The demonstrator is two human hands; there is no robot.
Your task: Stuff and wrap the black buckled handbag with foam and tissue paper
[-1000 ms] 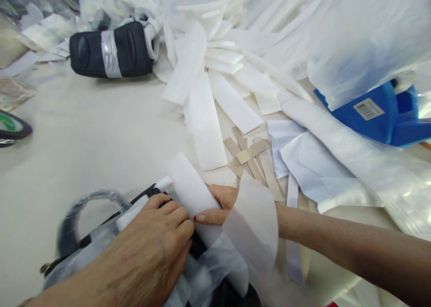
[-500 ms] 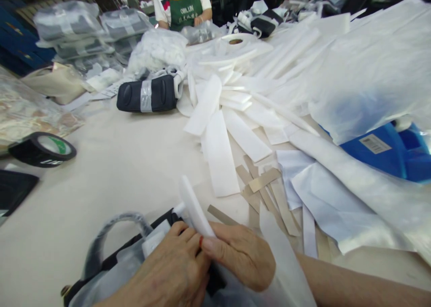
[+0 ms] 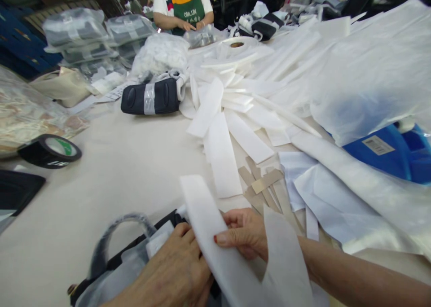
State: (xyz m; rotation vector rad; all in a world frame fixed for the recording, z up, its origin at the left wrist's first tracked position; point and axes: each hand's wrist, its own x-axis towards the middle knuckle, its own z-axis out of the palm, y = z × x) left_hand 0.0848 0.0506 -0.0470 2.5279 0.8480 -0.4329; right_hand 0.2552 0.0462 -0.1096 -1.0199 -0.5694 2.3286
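White foam strip (image 3: 205,217): you hold 1 at the bottom centre, standing up from your hands above the black bag (image 3: 134,248). Your right hand (image 3: 244,233) pinches the strip's right edge, thumb on its face. Your left hand (image 3: 175,271) is curled shut and pressed against the strip's left edge, on top of the bag. The bag lies at the bottom edge of the table (image 3: 128,163), partly covered in clear plastic, with 1 wrapped handle loop (image 3: 117,228) arching to the left.

Count of other items:
- 1 roll of black tape (image 3: 50,151) at the left, its core green and white.
- 1 black padded piece (image 3: 150,97) further back, banded with 1 strip of silver tape.
- A fan of loose white strips (image 3: 220,154) in the centre; the pile overlaps, so you cannot count them exactly.
- Several tan paper strips (image 3: 264,181) crossing each other just beyond your right hand.
- 1 blue object (image 3: 387,156) at the right, under white sheeting, bearing 1 white label too small to read.
- 1 other person (image 3: 183,6) at the far end in a green apron, both hands on a clear packet. The apron reads "OMILUN"; the line beneath is illegible.
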